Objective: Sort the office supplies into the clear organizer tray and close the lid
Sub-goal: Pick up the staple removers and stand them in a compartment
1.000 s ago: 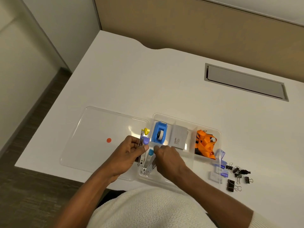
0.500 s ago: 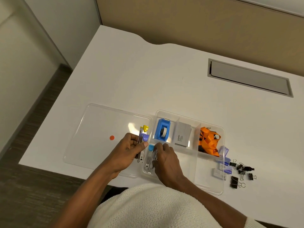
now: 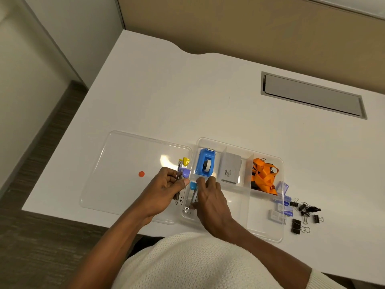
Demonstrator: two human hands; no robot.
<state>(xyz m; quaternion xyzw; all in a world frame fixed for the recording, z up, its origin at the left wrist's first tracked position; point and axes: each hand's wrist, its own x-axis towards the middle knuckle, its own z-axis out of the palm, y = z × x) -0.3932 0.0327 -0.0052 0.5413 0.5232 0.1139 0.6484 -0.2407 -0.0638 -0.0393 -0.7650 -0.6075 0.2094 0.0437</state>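
The clear organizer tray [image 3: 268, 236] lies near the desk's front edge, its lid [image 3: 125, 163] open flat to the left. My left hand [image 3: 164, 188] grips two small staplers, one purple-tipped [image 3: 185, 173] and one yellow-tipped [image 3: 186, 161], above the seam between lid and tray. My right hand [image 3: 210, 201] holds a blue-tipped stapler [image 3: 192, 195] down in the tray's front left compartment. A blue tape dispenser [image 3: 205, 164], a grey box [image 3: 230, 170] and an orange lanyard [image 3: 263, 176] fill the back compartments.
Black binder clips [image 3: 304, 215] and small staple boxes [image 3: 281, 209] lie on the white desk right of the tray. A grey cable hatch [image 3: 312, 94] is set into the desk at the back right. The desk's left and front edges are close.
My right hand has lowered the blue-tipped stapler further into the front left compartment. My left hand stays at the seam with its two staplers. The camera view has shifted slightly.
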